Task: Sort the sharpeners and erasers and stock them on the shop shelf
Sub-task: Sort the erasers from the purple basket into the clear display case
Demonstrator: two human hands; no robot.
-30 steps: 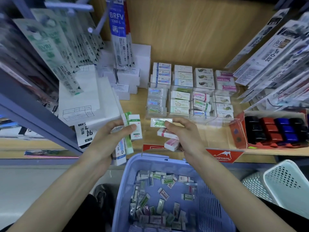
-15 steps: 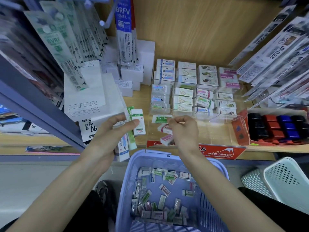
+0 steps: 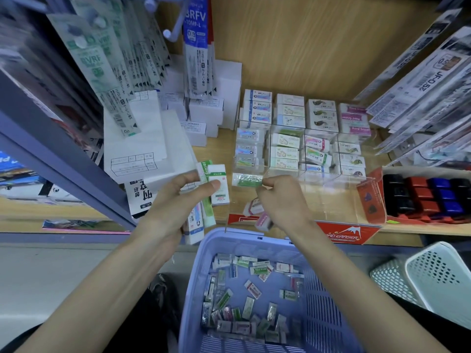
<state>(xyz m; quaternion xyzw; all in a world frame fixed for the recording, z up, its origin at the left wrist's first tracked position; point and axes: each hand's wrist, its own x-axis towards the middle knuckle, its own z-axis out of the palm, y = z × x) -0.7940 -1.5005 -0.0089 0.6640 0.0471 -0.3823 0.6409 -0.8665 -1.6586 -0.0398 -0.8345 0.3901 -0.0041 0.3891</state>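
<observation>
Head cam: wooden shelf (image 3: 221,154) runs across the frame w/ a purple basket (image 3: 323,314) below its front edge, loose wrapped erasers (image 3: 249,301) scattered on the basket floor. White mesh basket (image 3: 438,276) sits at lower right. Clear divider tray (image 3: 318,180) mid-shelf, back and middle rows packed w/ boxed erasers (image 3: 285,154). Red carton (image 3: 369,197) to its right holds black, red, blue blocks (image 3: 423,197) (too blurred to confirm as sharpeners). Left hand (image 3: 173,207) has thumb and fingers curled round a fanned bunch of erasers (image 3: 219,184), approx. level w/ the tray front. Right hand (image 3: 283,202) pinches a green-wrapped eraser (image 3: 247,180) by one end, at the tray's front-left corner. Two pink-sleeved erasers (image 3: 252,206) lie under that hand.
</observation>
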